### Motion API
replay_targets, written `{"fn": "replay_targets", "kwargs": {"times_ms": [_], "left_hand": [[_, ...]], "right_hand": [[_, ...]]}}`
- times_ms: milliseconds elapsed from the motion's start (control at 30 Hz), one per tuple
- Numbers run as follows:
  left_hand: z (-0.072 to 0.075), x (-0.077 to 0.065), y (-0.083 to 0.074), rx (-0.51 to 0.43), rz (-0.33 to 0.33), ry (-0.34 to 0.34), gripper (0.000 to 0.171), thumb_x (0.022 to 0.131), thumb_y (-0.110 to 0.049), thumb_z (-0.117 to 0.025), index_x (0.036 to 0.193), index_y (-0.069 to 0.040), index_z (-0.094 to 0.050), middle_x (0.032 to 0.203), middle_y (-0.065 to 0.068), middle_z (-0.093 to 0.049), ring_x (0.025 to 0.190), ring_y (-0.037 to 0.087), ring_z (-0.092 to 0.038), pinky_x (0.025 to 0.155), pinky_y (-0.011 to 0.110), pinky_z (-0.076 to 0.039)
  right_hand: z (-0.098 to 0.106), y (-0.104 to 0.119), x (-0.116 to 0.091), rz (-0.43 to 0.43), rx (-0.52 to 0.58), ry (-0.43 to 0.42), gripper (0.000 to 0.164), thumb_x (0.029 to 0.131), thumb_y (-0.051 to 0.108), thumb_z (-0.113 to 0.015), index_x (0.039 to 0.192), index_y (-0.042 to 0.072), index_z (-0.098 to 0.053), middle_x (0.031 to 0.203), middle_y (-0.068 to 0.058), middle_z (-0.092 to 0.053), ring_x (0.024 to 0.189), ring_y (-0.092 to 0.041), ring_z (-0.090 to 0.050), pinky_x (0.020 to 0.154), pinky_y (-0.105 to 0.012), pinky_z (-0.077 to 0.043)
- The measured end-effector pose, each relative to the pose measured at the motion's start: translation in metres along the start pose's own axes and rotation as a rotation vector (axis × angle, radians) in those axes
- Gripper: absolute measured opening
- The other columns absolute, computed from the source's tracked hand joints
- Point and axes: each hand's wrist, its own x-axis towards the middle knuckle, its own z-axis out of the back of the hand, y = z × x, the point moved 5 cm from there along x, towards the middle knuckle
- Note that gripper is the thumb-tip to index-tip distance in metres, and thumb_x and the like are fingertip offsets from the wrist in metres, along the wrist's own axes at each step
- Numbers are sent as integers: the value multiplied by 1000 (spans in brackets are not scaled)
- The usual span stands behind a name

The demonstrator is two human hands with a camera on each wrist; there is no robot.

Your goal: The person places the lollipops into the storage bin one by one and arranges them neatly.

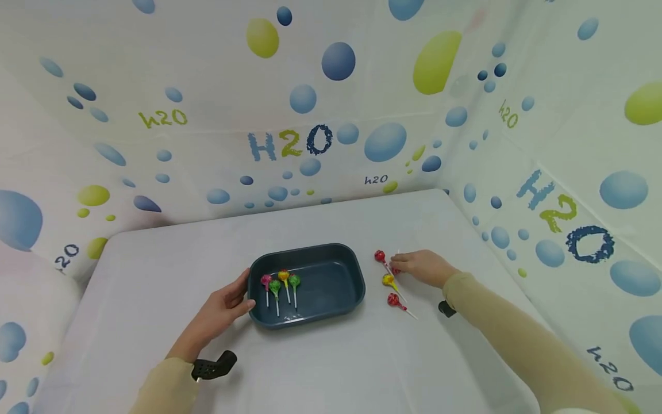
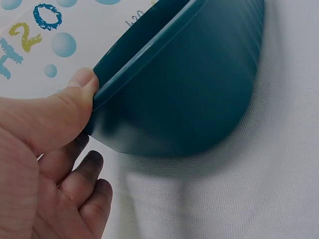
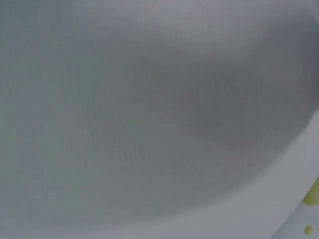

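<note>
White tabletop (image 1: 320,368) bears a blue tray (image 1: 328,287) before dot-printed walls (image 1: 217,69).

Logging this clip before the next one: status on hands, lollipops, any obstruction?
Left hand grips tray. Right hand at red lollipop, grip unclear. Four lollipops in tray, three others on table. No obstruction visible.

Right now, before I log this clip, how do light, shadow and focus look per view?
Head: evenly lit, tray readable, soft shadow below the right sleeve; left wrist: pale sheen on the tray's wall near the left hand, soft shadow on the white cloth; right wrist: dim, soft, broad shadow over white cloth.
</note>
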Motion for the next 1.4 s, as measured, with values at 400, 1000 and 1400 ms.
{"fn": "replay_targets", "kwargs": {"times_ms": [400, 1000, 1400], "left_hand": [[-3, 2, -1, -4, 16, 13, 80, 100, -18, -66, 164, -7, -18, 168, 22, -20, 153, 41, -28, 115, 44, -35], [1, -2, -4, 20, 24, 11, 81, 100, -20, -67, 163, -6, -17, 167, 24, -21, 152, 44, -29, 114, 46, -36], [5, -5, 2, -17, 4, 2, 78, 101, -18, -65, 164, -9, -19, 168, 21, -22, 153, 40, -30, 118, 47, -35]], "right_hand": [[-3, 1, 2, 47, -37, 71, 50, 84, 13, -81, 132, 17, -70, 131, -5, -72, 118, -23, -71, 96, -35, -61], [110, -57, -13, -648, 1019, -689, 42, 98, 29, -70, 135, 8, -67, 124, -15, -71, 101, -17, -74, 90, -14, -58], [132, 5, 38, -544, 1136, -472, 40, 99, 27, -70, 135, 9, -67, 122, -13, -73, 103, -22, -75, 92, -23, -61]]}}
